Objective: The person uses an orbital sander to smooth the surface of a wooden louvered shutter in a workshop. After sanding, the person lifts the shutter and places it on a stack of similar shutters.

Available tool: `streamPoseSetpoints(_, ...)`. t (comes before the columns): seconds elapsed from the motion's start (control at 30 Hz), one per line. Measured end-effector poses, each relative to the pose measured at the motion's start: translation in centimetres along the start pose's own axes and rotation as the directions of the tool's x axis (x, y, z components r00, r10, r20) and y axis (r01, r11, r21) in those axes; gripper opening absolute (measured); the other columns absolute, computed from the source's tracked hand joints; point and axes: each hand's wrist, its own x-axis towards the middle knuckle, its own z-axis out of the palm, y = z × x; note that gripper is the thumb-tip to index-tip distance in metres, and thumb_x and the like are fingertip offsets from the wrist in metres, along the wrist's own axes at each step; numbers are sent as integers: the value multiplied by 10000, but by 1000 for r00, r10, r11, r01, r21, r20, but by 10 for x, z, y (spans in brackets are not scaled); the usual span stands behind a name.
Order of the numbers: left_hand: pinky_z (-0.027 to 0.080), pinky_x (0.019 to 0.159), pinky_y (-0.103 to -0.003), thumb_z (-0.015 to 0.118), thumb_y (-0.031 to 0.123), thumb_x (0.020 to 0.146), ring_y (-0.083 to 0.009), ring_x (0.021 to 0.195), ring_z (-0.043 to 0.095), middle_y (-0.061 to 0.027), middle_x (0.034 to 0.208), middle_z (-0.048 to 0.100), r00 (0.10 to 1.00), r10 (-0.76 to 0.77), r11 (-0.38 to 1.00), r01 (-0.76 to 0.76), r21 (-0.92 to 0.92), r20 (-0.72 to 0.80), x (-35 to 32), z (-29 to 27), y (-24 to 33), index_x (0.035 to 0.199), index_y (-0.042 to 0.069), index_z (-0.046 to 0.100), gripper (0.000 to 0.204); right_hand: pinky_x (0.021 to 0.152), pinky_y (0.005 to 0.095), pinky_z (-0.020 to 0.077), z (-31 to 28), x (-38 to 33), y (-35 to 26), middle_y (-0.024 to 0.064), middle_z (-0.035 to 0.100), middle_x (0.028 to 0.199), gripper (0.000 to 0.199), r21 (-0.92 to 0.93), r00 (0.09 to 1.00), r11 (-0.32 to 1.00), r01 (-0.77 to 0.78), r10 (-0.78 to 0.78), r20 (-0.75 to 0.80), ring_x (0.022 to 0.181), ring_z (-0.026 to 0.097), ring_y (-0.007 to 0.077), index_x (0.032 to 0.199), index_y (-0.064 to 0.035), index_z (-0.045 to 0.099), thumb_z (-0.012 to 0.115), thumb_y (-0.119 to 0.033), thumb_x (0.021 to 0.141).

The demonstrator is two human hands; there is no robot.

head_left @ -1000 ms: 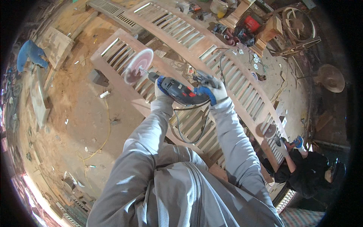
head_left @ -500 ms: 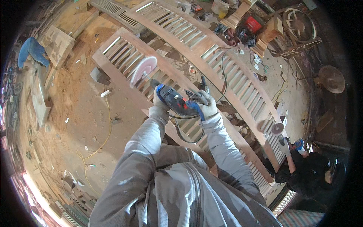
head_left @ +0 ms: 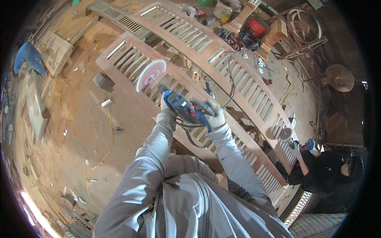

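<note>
A dark power drill (head_left: 181,105) with a pale round sanding disc (head_left: 152,74) on its shaft is held in both my gloved hands. My left hand (head_left: 167,104) wraps round the drill's front part, just behind the chuck. Around the rear handle closes my right hand (head_left: 214,116), its dark-coated fingers lying along the back of the tool. The disc is tilted over the slats of a wooden slatted panel (head_left: 119,77); whether it touches the wood I cannot tell. A black cord hangs in a loop below the handle.
A second slatted panel (head_left: 222,79) lies alongside, beyond the first. At right a co-worker in black (head_left: 327,170) holds another disc tool (head_left: 285,133). Yellow cable (head_left: 110,135) crosses the floor at left, near a grey block (head_left: 104,81). A round fan (head_left: 339,77) stands far right.
The surroundings at right have shifted slightly left and down in the view. The drill and both hands keep nearly the same place, and the disc looks a little less tilted.
</note>
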Motion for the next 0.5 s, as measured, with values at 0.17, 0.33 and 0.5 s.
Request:
streamPoseSetpoints(0.17,535,688,-425,555,370,890,-252,682,624,-51,740,654,980,-145,989,138,-59,-136,-4,37,0,757,161,615,255,733,246,490,4,-5,-16,32,675,906,292,-63,995,994,91,-93,-29,827,608,111,1004,-16,619,634,74,727)
streamPoseSetpoints(0.33,532,711,-422,438,324,930,-261,719,630,-84,741,632,999,-17,997,15,-74,-31,4,21,1,756,124,596,309,827,249,498,1,6,-53,40,683,1011,365,150,994,986,69,-80,72,925,629,117,1072,0,614,675,95,725)
streamPoseSetpoints(0.5,541,701,-393,476,240,949,-241,731,638,-59,800,643,992,120,991,-117,-61,41,-10,36,2,822,131,580,197,853,268,513,1,-6,-74,88,688,1087,389,276,1000,961,2,-8,21,962,644,143,1099,19,611,718,74,730)
